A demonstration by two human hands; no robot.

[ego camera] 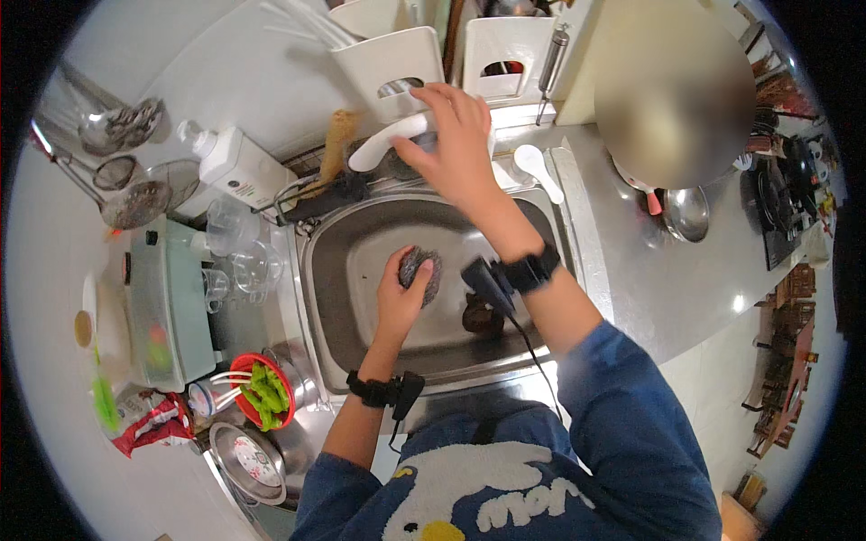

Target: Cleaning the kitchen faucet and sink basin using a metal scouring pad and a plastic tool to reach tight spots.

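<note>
My left hand (400, 289) grips a grey metal scouring pad (421, 274) over the stainless steel sink (365, 260). My right hand (454, 138) is raised at the sink's back edge, its fingers apart and blurred, near a white curved object (389, 140) that may be a handle or a tap part. Whether the fingers touch it I cannot tell. A dark brown object (482, 316) lies in the basin, partly hidden by the black device on my right wrist.
A white pump bottle (243, 169), clear cups (254, 267) and a red-rimmed basket (289, 399) of green leaves stand left. White utensil holders (392, 67) are behind the sink. On the right counter lie a white spoon (538, 169) and a metal bowl (687, 215).
</note>
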